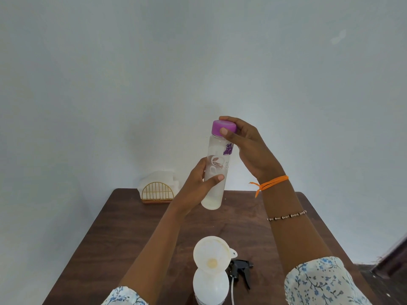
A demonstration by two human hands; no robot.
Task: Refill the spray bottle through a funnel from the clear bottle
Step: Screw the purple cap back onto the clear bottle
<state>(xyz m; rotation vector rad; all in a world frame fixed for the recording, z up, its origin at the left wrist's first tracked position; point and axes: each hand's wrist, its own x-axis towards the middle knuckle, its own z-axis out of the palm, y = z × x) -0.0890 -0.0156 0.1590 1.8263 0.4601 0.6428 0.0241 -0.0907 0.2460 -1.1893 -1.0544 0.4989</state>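
Clear bottle: held up above table, tilted slightly, purple cap on, a little liquid at bottom. L hand: fingers and thumb wrapped round lower body. R hand: fingertips and thumb clamped on cap. Spray bottle: upright at near edge, white funnel in neck. Black sprayer head w/ tube: lying just right of it. Napkin holder: far edge.

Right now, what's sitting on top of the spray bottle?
A white funnel sits in the neck of the spray bottle, tilted a little. The funnel covers the neck opening, so the seating can't be seen. The black trigger head lies on the table beside it.
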